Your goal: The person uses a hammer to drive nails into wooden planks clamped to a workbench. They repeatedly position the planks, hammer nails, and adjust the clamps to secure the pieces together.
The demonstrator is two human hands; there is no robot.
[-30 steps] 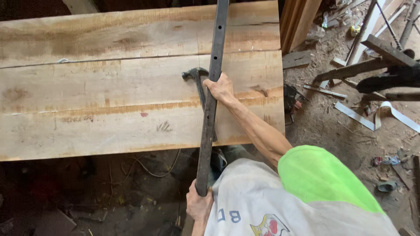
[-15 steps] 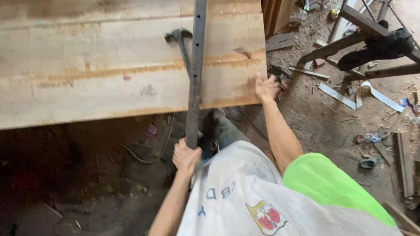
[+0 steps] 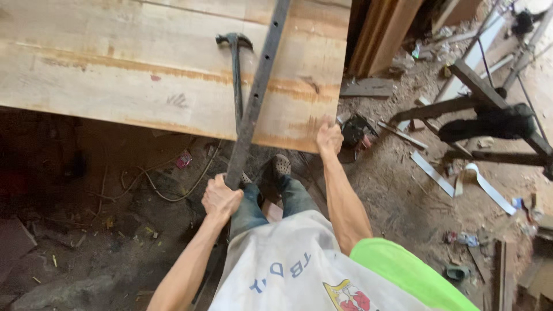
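My left hand (image 3: 220,198) grips the near end of a long dark metal bar (image 3: 259,86) with holes along it. The bar lies across wide wooden planks (image 3: 115,69) and runs off the top of the view. A claw hammer (image 3: 235,63) lies on the planks just left of the bar, its head at the far end. My right hand (image 3: 329,137) rests on the near right corner of the front plank, fingers curled over its edge. My legs and a shoe show below the plank's edge.
Dirt floor with scraps, wires (image 3: 167,190) and debris lies under and to the right of the planks. Upright boards (image 3: 383,34) stand at the back right. A dark metal frame (image 3: 489,115) and pale metal strips (image 3: 455,178) lie on the right.
My right hand left the bar by the hammer and came down to the plank's near right corner. My left hand still holds the bar's end; the view tilted down and right.
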